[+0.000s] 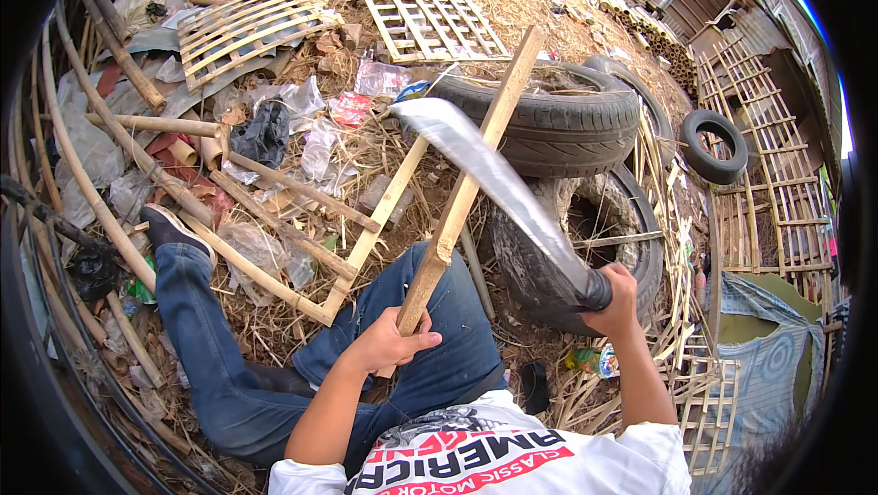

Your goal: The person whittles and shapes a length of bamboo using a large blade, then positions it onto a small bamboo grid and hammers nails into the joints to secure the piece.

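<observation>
My left hand grips the lower end of a long split bamboo strip, which rises up and to the right over my knee. In my right hand I hold the dark handle of a long machete. Its blurred blade reaches up and left, crossing the strip near its middle. I sit on the ground in blue jeans, with my left leg stretched out to the left.
Two stacked car tyres lie just beyond the strip, and a smaller tyre is at the right. Bamboo poles, woven lattice panels, plastic scraps and dry straw cover the ground. A bamboo frame lies by my leg.
</observation>
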Demonstrator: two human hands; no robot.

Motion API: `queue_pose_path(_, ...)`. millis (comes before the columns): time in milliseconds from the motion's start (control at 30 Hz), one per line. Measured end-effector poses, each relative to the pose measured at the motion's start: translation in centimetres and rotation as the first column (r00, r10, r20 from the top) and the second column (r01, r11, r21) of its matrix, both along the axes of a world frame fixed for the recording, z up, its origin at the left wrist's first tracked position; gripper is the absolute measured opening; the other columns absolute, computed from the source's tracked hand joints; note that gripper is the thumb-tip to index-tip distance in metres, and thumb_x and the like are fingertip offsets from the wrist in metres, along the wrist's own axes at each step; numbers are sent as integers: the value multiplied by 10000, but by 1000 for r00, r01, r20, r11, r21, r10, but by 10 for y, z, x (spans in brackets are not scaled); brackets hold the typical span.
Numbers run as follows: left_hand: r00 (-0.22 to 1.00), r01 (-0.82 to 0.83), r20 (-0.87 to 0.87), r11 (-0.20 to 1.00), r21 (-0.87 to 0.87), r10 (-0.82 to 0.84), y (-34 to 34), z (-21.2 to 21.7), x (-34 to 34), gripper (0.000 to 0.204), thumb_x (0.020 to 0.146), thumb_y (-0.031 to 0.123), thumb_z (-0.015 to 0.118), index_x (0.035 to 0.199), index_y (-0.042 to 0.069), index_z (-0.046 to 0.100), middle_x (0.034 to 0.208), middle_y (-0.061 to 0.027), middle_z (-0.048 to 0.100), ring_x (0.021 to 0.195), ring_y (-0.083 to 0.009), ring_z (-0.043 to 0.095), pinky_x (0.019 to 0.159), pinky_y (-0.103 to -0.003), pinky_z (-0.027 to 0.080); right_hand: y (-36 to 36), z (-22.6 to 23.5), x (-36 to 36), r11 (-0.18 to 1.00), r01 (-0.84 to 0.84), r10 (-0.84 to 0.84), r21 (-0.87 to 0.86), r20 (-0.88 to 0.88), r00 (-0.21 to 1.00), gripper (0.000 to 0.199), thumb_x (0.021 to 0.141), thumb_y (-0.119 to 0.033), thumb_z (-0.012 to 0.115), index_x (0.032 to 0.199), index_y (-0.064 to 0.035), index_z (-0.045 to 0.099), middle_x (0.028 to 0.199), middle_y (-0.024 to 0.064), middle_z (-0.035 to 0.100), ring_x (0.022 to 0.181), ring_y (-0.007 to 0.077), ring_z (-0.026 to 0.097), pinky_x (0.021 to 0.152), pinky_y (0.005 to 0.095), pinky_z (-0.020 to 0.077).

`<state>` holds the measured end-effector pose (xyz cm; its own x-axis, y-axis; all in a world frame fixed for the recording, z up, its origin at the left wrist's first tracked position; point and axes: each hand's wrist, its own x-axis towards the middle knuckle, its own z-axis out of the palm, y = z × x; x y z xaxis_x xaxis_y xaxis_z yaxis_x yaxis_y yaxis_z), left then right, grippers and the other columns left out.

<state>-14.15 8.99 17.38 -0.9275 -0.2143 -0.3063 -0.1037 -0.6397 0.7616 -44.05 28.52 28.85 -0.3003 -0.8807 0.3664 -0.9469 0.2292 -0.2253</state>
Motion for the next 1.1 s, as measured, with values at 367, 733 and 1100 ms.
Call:
queue_pose_path(367, 997, 4, 73, 957, -290, 18, 32, 9, 13, 333, 734, 99, 838, 811, 75, 515, 631, 68, 456, 549, -32, 413, 502, -226, 351, -125, 53, -38, 926, -256, 344, 278, -340, 875, 342, 462, -161, 769, 725, -112, 556, 659, 88, 621, 715, 302, 635, 901, 428, 482)
queue_pose_path(733, 986, 141, 122, 946, -293, -109, 24, 5, -33, 349, 719, 138, 854, 809, 74, 522, 601, 75, 413, 535, -19, 342, 486, -219, 290, -96, 55, -53, 938, -26, 152, 345, -344, 927, 278, 548, -156, 749, 793, -82, 641, 697, 118, 663, 729, 342, 661, 744, 421, 530)
queue_pose_path(1100, 991, -12, 116, 905, -424, 68, 17, 23, -39, 385, 686, 154, 877, 828, 68, 530, 685, 56, 440, 621, -54, 402, 557, -230, 350, -155, 27, -113, 904, -332, 399, 269, -249, 883, 291, 431, -136, 736, 689, -113, 603, 656, 98, 635, 719, 336, 628, 880, 381, 492)
